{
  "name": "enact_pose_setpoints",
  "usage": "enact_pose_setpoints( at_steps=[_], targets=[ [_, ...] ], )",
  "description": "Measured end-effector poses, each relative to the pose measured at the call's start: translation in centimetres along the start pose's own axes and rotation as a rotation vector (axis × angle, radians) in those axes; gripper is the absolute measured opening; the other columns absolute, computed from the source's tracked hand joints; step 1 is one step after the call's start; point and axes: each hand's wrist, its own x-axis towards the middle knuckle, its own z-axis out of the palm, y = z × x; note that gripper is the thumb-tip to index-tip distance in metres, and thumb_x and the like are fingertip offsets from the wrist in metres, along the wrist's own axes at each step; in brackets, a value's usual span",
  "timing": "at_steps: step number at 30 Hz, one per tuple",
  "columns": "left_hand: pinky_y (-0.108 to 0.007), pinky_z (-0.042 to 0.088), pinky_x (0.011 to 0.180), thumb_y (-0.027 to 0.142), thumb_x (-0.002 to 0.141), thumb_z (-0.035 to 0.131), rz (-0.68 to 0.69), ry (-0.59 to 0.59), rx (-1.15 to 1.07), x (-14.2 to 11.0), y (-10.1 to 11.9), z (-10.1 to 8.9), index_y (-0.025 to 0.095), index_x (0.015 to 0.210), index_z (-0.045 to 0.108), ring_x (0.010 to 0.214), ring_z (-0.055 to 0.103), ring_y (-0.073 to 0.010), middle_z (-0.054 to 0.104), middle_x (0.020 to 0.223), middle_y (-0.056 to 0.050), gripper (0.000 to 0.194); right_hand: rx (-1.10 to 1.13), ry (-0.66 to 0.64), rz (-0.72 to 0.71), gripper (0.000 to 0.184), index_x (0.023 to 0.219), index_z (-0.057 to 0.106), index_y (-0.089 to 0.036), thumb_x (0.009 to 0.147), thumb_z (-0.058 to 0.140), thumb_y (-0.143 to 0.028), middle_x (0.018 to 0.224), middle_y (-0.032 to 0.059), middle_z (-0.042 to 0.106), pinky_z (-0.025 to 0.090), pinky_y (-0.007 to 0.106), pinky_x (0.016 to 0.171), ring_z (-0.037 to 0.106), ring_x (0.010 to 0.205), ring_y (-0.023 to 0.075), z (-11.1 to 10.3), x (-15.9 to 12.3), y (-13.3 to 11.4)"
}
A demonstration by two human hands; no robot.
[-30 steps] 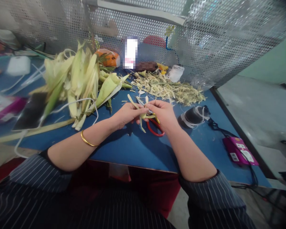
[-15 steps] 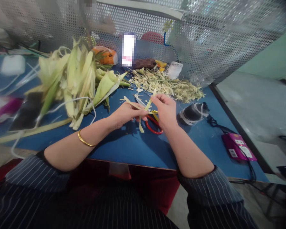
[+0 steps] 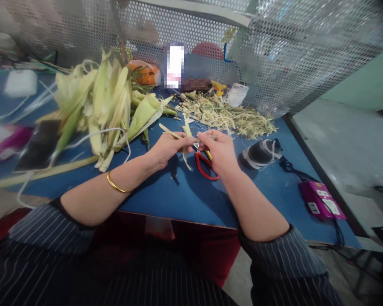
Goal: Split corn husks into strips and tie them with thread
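Observation:
My left hand (image 3: pixel 167 148) pinches thin pale-yellow corn husk strips (image 3: pixel 185 138) above a blue table (image 3: pixel 178 199). My right hand (image 3: pixel 220 148) meets it from the right, its fingers closed on the same strips. Red-handled scissors (image 3: pixel 204 163) lie on the table just under both hands. A gold bangle (image 3: pixel 116 185) sits on my left wrist.
A big pile of corn husks (image 3: pixel 105 102) lies at the left with a white cable (image 3: pixel 98 136) over it. Shredded husk scraps (image 3: pixel 230 117) are heaped behind. A black roll (image 3: pixel 258 153) and magenta device (image 3: pixel 322 202) sit right. A perforated metal screen (image 3: pixel 274 55) closes the back.
My right hand rose with a strip, then came back down to the left hand. The strips now stand more upright between the fingers.

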Motion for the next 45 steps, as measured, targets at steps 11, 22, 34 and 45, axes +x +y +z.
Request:
enact_pose_setpoints(
  at_steps=[11,22,34,45],
  targets=[
    [-0.025,0.042,0.061,0.026,0.078,0.077,-0.025,0.008,0.055,0.2,0.3,-0.5,0.016,0.064,0.065,0.058,0.052,-0.008,0.059,0.059,0.0,0.021,-0.155,0.151,-0.126,0.021,0.068,0.06,-0.021,0.075,0.075,-0.035,0.054,-0.005,0.055,0.044,0.027,0.055,0.052,0.05,0.0101,-0.4,0.4,-0.3],
    [-0.024,0.049,0.065,0.035,0.088,0.068,-0.079,-0.009,-0.118,0.7,0.1,-0.9,0.014,0.089,0.073,0.059,0.059,-0.0089,0.065,0.065,-0.001,0.022,-0.45,0.134,-0.214,0.026,0.066,0.063,-0.02,0.082,0.07,-0.039,0.052,-0.0034,0.059,0.037,0.027,0.055,0.049,0.049,0.0101,-1.5,0.7,-0.7],
    [-0.025,0.047,0.057,0.023,0.077,0.076,-0.022,-0.046,0.192,0.1,-0.2,-0.3,0.013,0.07,0.07,0.052,0.055,-0.0088,0.062,0.057,-0.001,0.014,-0.748,0.086,-0.628,0.009,0.091,0.072,-0.026,0.083,0.07,-0.03,0.101,0.0037,0.07,0.044,0.041,0.093,0.062,0.1,0.0225,-1.4,0.4,-0.7],
    [-0.027,0.054,0.06,0.026,0.087,0.061,-0.056,-0.258,0.327,-0.6,-0.9,0.7,0.013,0.068,0.068,0.052,0.064,-0.012,0.07,0.064,-0.007,0.025,-0.666,-0.141,-0.466,0.021,0.063,0.058,-0.021,0.082,0.067,-0.023,0.07,-0.002,0.062,0.042,0.031,0.072,0.054,0.069,0.014,-0.4,-0.6,-1.0]
  ],
)
